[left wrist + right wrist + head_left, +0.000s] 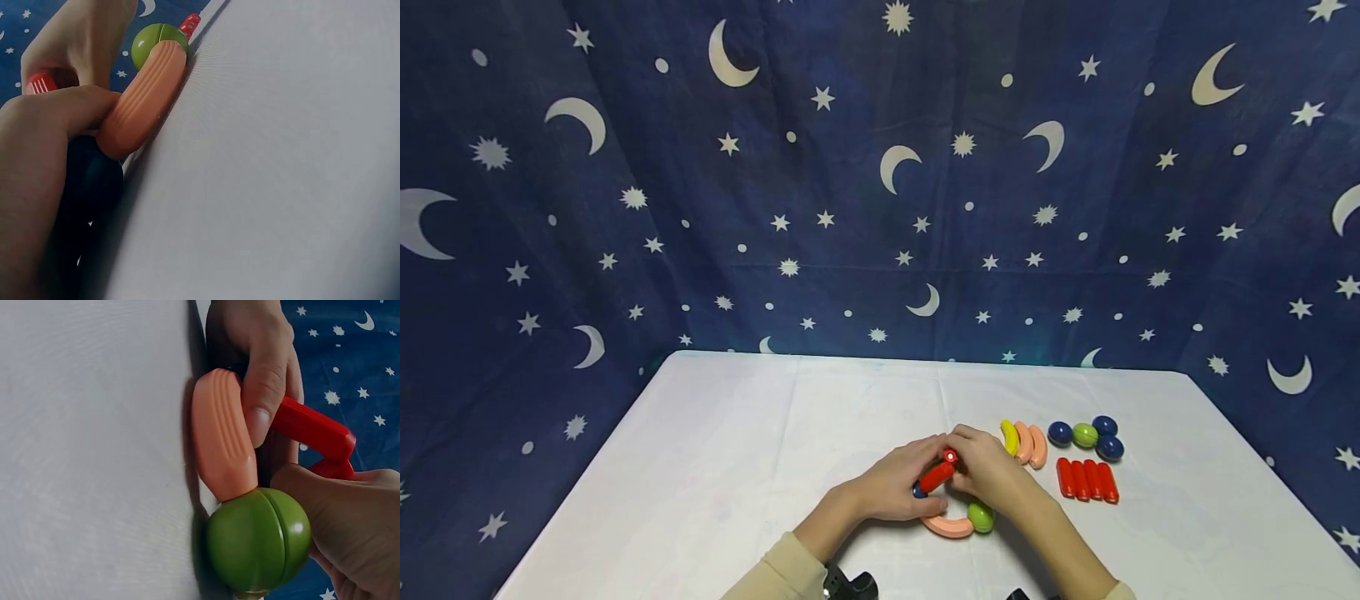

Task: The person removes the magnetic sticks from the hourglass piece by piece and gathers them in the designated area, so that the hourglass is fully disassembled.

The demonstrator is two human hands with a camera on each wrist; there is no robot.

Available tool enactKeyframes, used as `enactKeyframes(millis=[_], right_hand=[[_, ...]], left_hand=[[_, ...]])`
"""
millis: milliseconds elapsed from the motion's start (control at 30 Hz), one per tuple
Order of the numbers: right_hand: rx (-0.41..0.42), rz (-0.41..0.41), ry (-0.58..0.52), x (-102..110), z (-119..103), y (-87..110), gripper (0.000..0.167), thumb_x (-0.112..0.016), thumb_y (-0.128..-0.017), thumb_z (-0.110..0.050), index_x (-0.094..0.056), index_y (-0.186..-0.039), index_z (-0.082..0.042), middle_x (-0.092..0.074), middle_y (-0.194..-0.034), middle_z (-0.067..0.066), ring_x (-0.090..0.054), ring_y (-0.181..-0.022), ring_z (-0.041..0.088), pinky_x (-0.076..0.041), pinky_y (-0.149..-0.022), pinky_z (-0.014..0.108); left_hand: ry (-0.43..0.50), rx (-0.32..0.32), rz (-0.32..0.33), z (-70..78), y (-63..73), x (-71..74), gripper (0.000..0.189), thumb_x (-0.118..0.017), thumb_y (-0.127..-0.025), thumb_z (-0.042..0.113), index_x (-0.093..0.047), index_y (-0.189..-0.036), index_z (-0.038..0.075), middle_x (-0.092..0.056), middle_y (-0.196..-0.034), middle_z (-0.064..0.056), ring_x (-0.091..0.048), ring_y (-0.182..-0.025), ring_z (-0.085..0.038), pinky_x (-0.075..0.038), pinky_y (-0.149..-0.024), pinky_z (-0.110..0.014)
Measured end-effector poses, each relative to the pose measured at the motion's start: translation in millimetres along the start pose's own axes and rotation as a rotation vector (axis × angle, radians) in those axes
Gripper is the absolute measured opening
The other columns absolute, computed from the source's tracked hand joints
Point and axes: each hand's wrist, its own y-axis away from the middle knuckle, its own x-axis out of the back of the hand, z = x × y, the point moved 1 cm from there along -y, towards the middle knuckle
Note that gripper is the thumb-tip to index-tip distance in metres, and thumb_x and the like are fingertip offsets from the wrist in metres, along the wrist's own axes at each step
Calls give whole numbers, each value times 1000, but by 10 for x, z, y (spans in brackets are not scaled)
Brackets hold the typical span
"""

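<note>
In the head view my left hand [895, 479] grips a dark blue ball [918, 490], its thumb at the joint with a salmon curved stick [949, 527]. That curved stick lies low over the white tabletop, joined at its other end to a green ball [981, 516]. A red stick [936, 477] slants up from the blue ball to a second red stick, whose round end [951, 456] faces the camera. My right hand [988, 467] pinches this second stick, shown beyond my left thumb as a ribbed red piece [40, 83] in the left wrist view.
To the right lie a yellow curved stick [1010, 437] and two salmon ones [1031, 446]. Beyond them sit dark blue balls [1109, 448] around another green ball [1085, 435]. Several red sticks [1087, 481] form a row nearer me. A starry blue cloth [850, 183] hangs behind the table [700, 467].
</note>
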Motion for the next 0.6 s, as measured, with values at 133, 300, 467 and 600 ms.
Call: enactKeyframes(millis=[133, 300, 467, 600], right_hand=[[-17, -15, -22, 21, 9, 1, 32, -78, -69, -10, -68, -99, -14, -56, -84, -10, -52, -72, 4, -52, -69, 20], [-75, -73, -127, 142, 69, 12, 20, -76, -76, -11, -69, -94, -13, -55, -82, -10, -51, -71, 5, -49, -65, 16], [-146, -92, -199, 318, 189, 59, 14, -76, -79, -18, -71, -92, -15, -59, -84, -12, -57, -77, 4, -51, -69, 19], [-191, -40, -231, 448, 316, 121, 19, -75, -80, -15, -71, -98, -14, -63, -93, -7, -61, -86, 10, -54, -76, 27]], left_hand=[[-5, 2, -9, 6, -7, 3, 79, -58, -85, 47, -21, -151, 23, -33, -153, -3, -34, -140, -20, -32, -111, -45], [-5, 24, -30, 20, -13, 13, 82, -57, -86, 47, -21, -152, 15, -32, -154, -3, -32, -141, -20, -30, -113, -44], [-26, 25, -24, 26, -15, 17, 81, -58, -86, 47, -24, -150, 10, -34, -153, -4, -35, -140, -20, -31, -113, -41], [-7, 50, -29, 23, -13, -2, 81, -59, -85, 47, -25, -150, 12, -35, -153, -2, -35, -139, -19, -30, -113, -41]])
